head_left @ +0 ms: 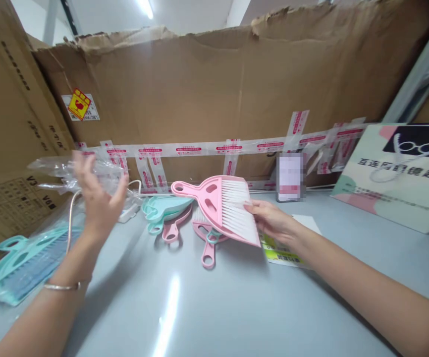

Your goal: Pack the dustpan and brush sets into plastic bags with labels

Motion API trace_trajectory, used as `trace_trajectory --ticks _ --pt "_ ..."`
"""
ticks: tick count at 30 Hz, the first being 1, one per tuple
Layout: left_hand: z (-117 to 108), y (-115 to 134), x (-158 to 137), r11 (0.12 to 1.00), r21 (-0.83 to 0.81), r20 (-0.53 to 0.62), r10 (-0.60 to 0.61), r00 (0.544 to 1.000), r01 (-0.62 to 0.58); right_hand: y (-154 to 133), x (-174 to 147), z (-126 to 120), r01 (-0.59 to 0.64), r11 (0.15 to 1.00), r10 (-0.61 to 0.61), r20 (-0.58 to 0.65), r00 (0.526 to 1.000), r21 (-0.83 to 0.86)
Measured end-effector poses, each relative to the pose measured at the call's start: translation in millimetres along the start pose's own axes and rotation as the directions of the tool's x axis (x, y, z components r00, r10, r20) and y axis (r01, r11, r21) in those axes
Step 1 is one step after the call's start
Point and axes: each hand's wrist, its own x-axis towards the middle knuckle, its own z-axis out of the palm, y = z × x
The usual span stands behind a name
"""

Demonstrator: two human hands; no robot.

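My right hand (272, 220) grips the wide end of a pink dustpan and brush set (209, 198). Its white bristles lie in the pan and its handle points left, above the table. My left hand (97, 193) is raised at the left, slightly blurred, fingers spread. Crumpled clear plastic wrap (66, 171) is right by those fingers; whether they touch it is unclear. Below and behind the held set are a pink brush (207, 250), mint green dustpans (164, 208) and a pink handle (175, 228), partly overlapping. A bagged mint green dustpan and brush set (32, 263) lies at far left.
Large cardboard boxes (199, 89) wall off the back and left of the grey table (214, 307). A phone (289, 176) stands upright against the back box. A printed paper bag (403, 178) leans at right. A white power strip (128, 213) with cables sits behind my left hand.
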Motion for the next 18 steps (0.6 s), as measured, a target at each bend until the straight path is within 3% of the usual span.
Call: trace_trajectory --ticks 2,4,6,13,15,16,17,18 --pt "25 14 -10 0.968 -0.236 0.206 -0.033 0.978 0.082 2 -4 5 -0.011 1.0 0.01 0.056 0.998 0.017" --pt "43 24 -19 0.909 -0.377 0.399 -0.015 0.917 0.179 2 -8 11 -0.033 0.999 0.031 0.106 0.994 0.009" --pt "52 31 -27 0.854 -0.465 0.462 0.009 0.887 0.234 1 -13 17 -0.052 0.999 0.053 0.138 0.989 -0.015" --pt "61 31 -39 0.809 -0.566 0.315 0.037 0.948 0.156 0 -18 30 0.003 1.0 -0.004 0.164 0.986 0.009" --pt "61 33 -40 0.829 -0.551 0.25 0.058 0.967 0.093 -1 -18 30 0.065 0.996 -0.062 0.055 0.997 -0.058" --pt "61 36 -41 0.851 -0.522 0.227 0.079 0.971 0.053 -2 -19 30 0.149 0.981 -0.156 -0.05 0.986 -0.121" --pt "60 40 -42 0.875 -0.484 0.215 0.107 0.971 0.011 -3 -22 31 0.266 0.938 -0.302 -0.145 0.942 -0.223" --pt "60 44 -44 0.894 -0.447 0.213 0.137 0.967 -0.029 -5 -25 32 0.391 0.845 -0.475 -0.175 0.863 -0.365"
